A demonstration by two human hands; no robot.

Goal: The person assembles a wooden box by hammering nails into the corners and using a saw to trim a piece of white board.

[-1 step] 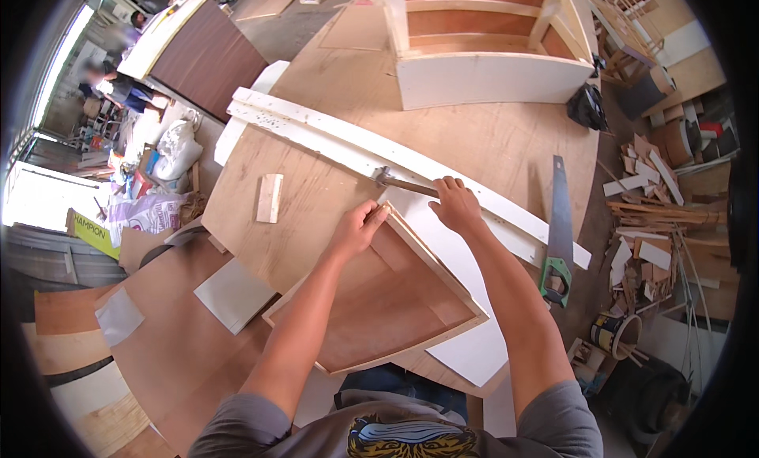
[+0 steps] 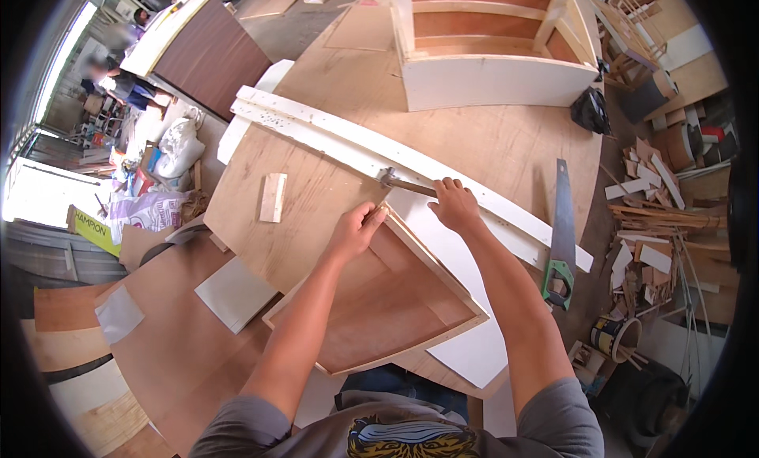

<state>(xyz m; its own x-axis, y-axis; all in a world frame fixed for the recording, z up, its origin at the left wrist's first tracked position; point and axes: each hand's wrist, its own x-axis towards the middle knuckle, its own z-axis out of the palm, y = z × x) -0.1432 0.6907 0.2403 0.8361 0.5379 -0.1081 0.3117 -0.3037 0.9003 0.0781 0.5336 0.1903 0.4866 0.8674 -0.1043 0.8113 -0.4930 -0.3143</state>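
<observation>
A shallow wooden frame (image 2: 431, 256) with a brown panel inside lies in front of me, tilted, one corner pointing away. My left hand (image 2: 353, 232) is closed at that far corner, thumb and fingers pinched on its edge. Whether a nail is between the fingertips is too small to tell. A hammer (image 2: 411, 189) is in my right hand (image 2: 456, 206), fingers wrapped round its handle. Its metal head points left, just beyond the frame's corner and above a long white board (image 2: 332, 149). Under the frame's right side lies a white sheet (image 2: 472, 355).
A green-handled handsaw (image 2: 563, 229) lies at the right edge of the wooden table (image 2: 316, 197). A small wood block (image 2: 273, 198) sits on the left. An open white cabinet box (image 2: 490, 82) stands at the back. Wood scraps (image 2: 644, 244) pile up on the right.
</observation>
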